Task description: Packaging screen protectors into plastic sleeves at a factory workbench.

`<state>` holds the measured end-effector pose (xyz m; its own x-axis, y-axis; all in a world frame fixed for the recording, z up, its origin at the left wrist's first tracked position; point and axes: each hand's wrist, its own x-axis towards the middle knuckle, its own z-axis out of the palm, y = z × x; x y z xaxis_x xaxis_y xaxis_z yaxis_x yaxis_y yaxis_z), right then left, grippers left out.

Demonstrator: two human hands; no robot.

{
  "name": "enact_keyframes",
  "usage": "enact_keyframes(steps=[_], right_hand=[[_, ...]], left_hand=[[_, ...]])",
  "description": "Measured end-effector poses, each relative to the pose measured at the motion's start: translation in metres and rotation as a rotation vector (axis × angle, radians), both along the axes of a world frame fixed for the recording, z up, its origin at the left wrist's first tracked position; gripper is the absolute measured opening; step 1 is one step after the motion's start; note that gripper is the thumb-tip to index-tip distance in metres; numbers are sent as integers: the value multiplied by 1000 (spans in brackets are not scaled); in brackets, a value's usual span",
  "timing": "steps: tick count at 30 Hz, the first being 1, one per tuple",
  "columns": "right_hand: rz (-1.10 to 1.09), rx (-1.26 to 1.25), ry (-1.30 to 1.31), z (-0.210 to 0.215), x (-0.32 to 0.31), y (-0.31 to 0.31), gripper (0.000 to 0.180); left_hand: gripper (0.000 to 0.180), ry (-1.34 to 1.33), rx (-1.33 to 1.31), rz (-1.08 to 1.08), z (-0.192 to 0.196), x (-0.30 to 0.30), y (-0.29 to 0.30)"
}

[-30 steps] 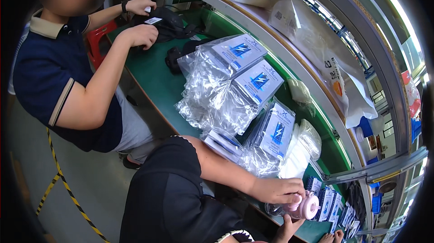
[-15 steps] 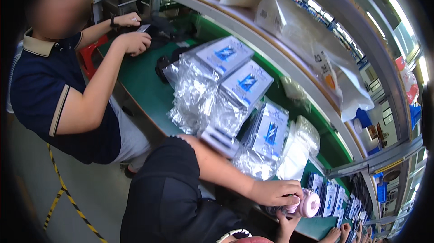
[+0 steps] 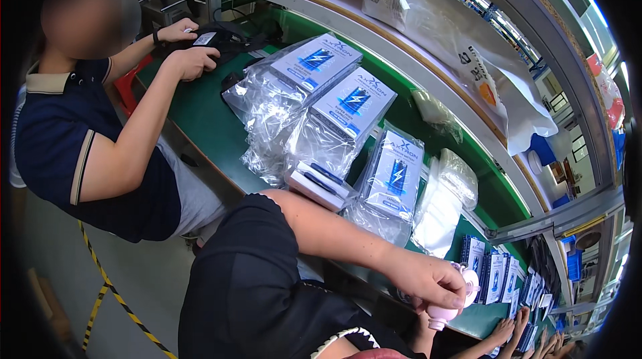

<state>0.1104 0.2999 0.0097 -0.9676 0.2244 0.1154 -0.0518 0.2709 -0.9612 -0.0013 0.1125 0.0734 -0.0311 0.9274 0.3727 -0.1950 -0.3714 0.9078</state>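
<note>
My left hand (image 3: 431, 282) reaches across to the right, its fingers closed on the pale pink top of a drinking bottle (image 3: 443, 316). A rounded pink part with a loop (image 3: 471, 283) shows just behind my knuckles; how the two parts join is hidden. Below and partly behind it is my right hand (image 3: 421, 312), near the bottle; its fingers are mostly covered, so its grip does not show. Closest to my left forearm lie a bagged stack of printed blue-and-white boxes (image 3: 394, 175) and a folded clear plastic bag (image 3: 436, 215).
More bagged box stacks (image 3: 317, 61) stand on the green table (image 3: 200, 108). Rows of small boxes (image 3: 495, 275) line its right part, beside other people's hands (image 3: 511, 329). A person in a dark shirt (image 3: 93, 152) handles a black item (image 3: 224, 41). A shelf (image 3: 374, 38) runs behind.
The view has shifted a little. My left hand has turned, and the pink top has swung downward in its fingers. More of my right hand is now covered.
</note>
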Motion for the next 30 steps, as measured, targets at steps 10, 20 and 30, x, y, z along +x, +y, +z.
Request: enact_keyframes(steps=[10,20,30], right_hand=[[20,-69,-8,3,21,9,82],[682,1138,590,35,24,41,63],[222,864,1006,92,6,0,30]], left_hand=[[33,-32,145,234,10,9,-8],[37,4,280,725,18,-6,-8],[47,-85,145,824,12,-3,-3]])
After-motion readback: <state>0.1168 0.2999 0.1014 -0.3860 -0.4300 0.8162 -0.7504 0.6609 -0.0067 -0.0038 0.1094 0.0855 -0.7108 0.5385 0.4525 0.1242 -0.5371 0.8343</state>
